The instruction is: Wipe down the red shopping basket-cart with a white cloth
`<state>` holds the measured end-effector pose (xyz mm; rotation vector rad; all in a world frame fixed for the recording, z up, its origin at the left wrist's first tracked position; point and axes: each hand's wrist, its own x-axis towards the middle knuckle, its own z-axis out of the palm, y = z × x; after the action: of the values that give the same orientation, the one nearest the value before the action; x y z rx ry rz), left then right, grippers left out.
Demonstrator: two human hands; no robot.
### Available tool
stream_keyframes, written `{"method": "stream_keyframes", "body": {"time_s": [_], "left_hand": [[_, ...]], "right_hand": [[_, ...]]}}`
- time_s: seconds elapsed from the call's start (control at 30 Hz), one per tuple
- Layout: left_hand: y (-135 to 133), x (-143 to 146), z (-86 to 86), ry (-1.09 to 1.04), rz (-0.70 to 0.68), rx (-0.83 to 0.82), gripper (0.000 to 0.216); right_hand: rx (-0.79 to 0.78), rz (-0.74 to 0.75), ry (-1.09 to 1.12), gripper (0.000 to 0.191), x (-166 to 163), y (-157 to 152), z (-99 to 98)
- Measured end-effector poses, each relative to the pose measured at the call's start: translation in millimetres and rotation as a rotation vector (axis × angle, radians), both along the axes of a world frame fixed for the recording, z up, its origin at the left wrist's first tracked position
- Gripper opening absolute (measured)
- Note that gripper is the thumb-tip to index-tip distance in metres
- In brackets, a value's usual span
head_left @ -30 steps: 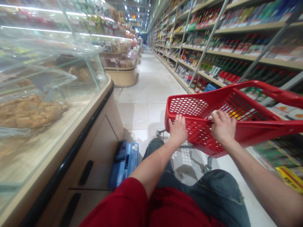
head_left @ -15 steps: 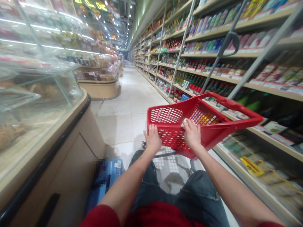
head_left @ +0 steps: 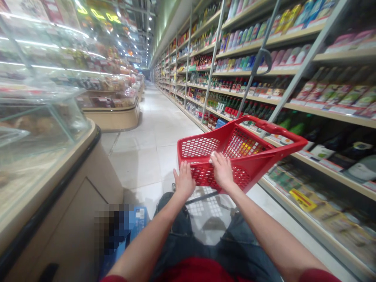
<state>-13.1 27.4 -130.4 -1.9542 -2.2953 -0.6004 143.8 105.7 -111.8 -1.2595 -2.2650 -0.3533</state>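
White wad [head_left: 212, 158] in R hand [head_left: 222, 170]

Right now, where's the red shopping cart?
In the head view, the red shopping cart stands right of centre, beside the stocked shelves, with the left hand and right hand at its near side.

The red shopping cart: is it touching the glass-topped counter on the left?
Apart: the head view shows pale floor between the red shopping cart and the glass-topped counter.
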Motion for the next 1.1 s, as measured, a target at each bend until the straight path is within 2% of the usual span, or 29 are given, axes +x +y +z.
{"method": "stream_keyframes", "body": {"time_s": [0.1,0.17,0.33,0.4,0.5,0.67,0.73,0.9,1.1], "left_hand": [[0.9,0.8,-0.7,0.009,0.003,-0.002,0.067],[0.8,4.6,-1.4,0.012,0.013,-0.009,0.068],[-2.1,12.7,-2.0,0.028,-0.023,-0.023,0.07],[-3.1,12.9,-1.4,0.042,-0.047,-0.029,0.069],[-3.1,12.0,-0.2,0.067,-0.072,-0.03,0.068],[-1.6,13.3,0.1,0.088,-0.092,-0.024,0.065],[-1.5,13.7,0.3,0.093,-0.092,-0.014,0.064],[-3.5,12.6,5.1,0.091,-0.089,-0.051,0.063],[-0.1,13.4,4.5,-0.002,-0.046,-0.076,0.066]], "right_hand": [[0.025,-0.093,0.048,0.048,18.3,6.7,-1.2],[0.019,-0.098,0.051,0.047,12.8,4.2,-3.1],[-0.026,0.073,-0.005,0.049,-32.0,-16.4,-8.7],[-0.035,0.135,-0.022,0.05,-38.9,-20.0,-9.2],[-0.03,0.114,-0.031,0.051,-26.9,-15.6,-6.7],[-0.032,-0.074,0.015,0.048,-3.7,-5.1,0.1],[-0.041,-0.068,-0.005,0.046,-8.9,-5.7,0.9],[-0.043,0.068,-0.11,0.045,-21.9,-8.8,3.3],[0.03,-0.034,-0.027,0.042,-7.0,2.1,0.2]]}}
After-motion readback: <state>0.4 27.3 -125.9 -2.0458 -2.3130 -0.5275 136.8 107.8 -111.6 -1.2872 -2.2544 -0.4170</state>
